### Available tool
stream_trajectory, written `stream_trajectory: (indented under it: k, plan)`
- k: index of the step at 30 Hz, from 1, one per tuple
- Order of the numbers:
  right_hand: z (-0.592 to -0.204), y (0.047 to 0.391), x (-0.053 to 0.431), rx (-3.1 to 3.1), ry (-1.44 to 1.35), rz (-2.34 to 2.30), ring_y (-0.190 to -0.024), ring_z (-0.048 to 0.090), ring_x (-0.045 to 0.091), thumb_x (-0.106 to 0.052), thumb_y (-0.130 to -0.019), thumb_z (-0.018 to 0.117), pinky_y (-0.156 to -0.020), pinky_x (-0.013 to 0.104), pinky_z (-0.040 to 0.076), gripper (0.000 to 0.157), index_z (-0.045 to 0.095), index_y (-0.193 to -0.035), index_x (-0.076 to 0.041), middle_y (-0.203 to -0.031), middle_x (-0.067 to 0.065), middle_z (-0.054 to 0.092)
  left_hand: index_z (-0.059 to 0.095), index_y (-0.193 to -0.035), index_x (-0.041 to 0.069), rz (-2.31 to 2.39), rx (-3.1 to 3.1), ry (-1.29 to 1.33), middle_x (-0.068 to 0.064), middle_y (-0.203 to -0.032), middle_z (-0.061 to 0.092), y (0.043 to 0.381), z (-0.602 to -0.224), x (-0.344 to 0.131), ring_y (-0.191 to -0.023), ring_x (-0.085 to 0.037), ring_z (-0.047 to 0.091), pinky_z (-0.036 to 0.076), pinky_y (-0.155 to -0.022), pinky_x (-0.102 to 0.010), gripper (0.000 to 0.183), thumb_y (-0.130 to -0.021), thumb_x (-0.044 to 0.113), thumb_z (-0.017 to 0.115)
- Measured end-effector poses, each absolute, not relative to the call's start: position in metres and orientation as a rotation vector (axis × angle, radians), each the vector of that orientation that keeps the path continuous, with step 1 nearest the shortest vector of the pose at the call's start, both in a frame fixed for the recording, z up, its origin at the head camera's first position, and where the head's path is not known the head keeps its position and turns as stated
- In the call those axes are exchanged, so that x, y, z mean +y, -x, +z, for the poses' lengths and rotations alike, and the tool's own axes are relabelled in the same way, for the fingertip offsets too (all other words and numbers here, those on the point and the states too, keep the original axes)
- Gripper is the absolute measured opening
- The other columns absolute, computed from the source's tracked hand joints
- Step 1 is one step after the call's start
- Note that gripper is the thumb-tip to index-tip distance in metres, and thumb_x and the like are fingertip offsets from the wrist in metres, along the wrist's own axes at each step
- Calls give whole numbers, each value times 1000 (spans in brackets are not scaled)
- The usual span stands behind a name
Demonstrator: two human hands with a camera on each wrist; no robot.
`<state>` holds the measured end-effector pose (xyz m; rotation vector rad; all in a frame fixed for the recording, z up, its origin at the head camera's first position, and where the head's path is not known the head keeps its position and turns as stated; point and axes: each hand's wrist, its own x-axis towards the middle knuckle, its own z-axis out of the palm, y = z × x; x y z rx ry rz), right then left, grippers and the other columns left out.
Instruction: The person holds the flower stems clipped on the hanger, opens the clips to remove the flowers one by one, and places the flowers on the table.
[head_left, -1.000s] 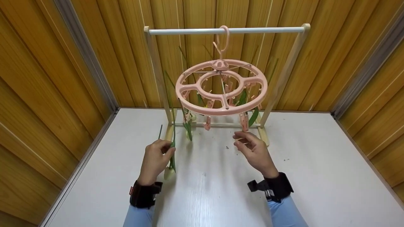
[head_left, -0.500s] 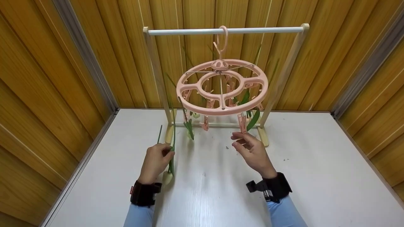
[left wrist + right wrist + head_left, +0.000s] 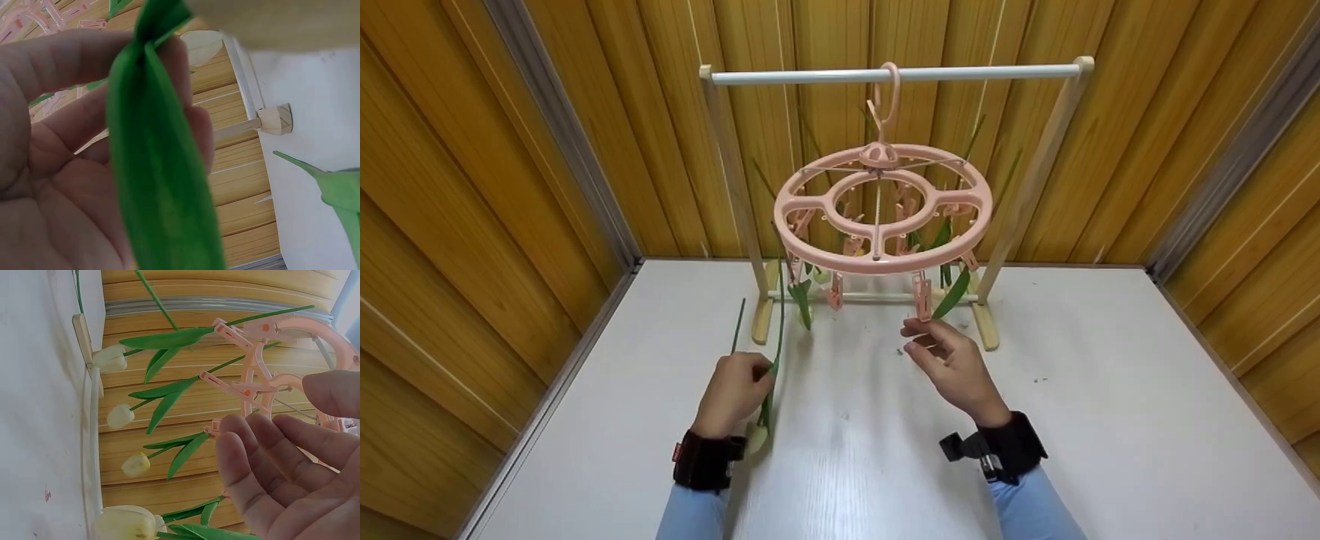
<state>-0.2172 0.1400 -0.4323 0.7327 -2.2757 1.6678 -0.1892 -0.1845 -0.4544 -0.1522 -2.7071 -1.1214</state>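
Note:
My left hand [image 3: 736, 390] pinches an artificial white tulip [image 3: 757, 439] by its green stem. The bloom points down and the stem rises above the fingers. In the left wrist view a broad green leaf [image 3: 160, 169] covers part of the fingers. My right hand [image 3: 952, 367] has relaxed fingers, with the thumb apart. Its fingertips are right at the lower end of a pink clothespin [image 3: 922, 300] on the front of the round pink clip hanger [image 3: 840, 262]. Several tulips [image 3: 121, 416] hang bloom-down from other clips in the right wrist view.
The hanger hooks over the white rail [image 3: 780, 77] of a wooden stand [image 3: 1046, 169] on the white table [image 3: 1110, 420]. Another green stem [image 3: 739, 322] shows beyond my left hand. Small dark bits [image 3: 1039, 380] lie on the table. Wood-patterned walls [image 3: 472, 225] enclose it.
The hanger has turned, carrying its front clothespin left. My right hand has moved slightly left with it. My left hand has come a little nearer, lowering the tulip in view.

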Motion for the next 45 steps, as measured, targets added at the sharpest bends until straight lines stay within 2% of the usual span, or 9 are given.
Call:
stream_trajectory:
  k: [7, 17, 22, 27, 32, 45]
  plan:
    - [-433, 217, 138, -2278, -771, 1658, -97, 70, 22, 0, -97, 68, -83, 25, 56, 28, 68, -125, 3, -113, 12, 71, 76, -84, -4, -1158, -2785, 115, -5, -74, 67, 191, -460, -183, -65, -15, 56, 48, -59, -32, 10, -87, -7, 67]
    - [-434, 216, 137, -2276, -793, 1640, -98, 70, 23, 2, -97, 67, -83, 24, 56, 29, 68, -126, 4, -114, 14, 71, 76, -97, -3, -1154, -2876, -35, -6, -74, 65, 191, -467, -180, -64, -19, 57, 46, -55, -31, 14, -88, -6, 65]
    - [-434, 216, 136, -2288, -791, 1640, -99, 70, 25, 1, -97, 67, -83, 24, 56, 29, 68, -127, 4, -115, 17, 70, 70, -103, -2, -1085, -2903, 5, -6, -72, 64, 193, -472, -182, -61, -18, 57, 45, -53, -31, 19, -86, -8, 66]
    - [-435, 217, 136, -2288, -800, 1634, -99, 70, 25, 1, -97, 67, -83, 23, 56, 31, 67, -128, 4, -117, 18, 70, 66, -90, 3, -1015, -2892, 75, -4, -69, 61, 195, -477, -184, -60, -18, 53, 41, -52, -30, 20, -81, -14, 64]
    - [-435, 217, 135, -2289, -810, 1641, -99, 70, 25, -1, -98, 67, -82, 23, 56, 30, 67, -128, 3, -117, 19, 70, 68, -79, 4, -952, -2874, 108, -4, -71, 64, 196, -480, -185, -64, -18, 53, 43, -56, -32, 21, -77, -17, 64]
    - [-435, 216, 135, -2289, -810, 1648, -97, 71, 28, 0, -97, 68, -81, 24, 56, 29, 68, -127, 2, -115, 18, 71, 71, -82, 1, -985, -2966, 25, -6, -74, 62, 197, -482, -185, -67, -21, 54, 47, -60, -35, 18, -83, -14, 62]
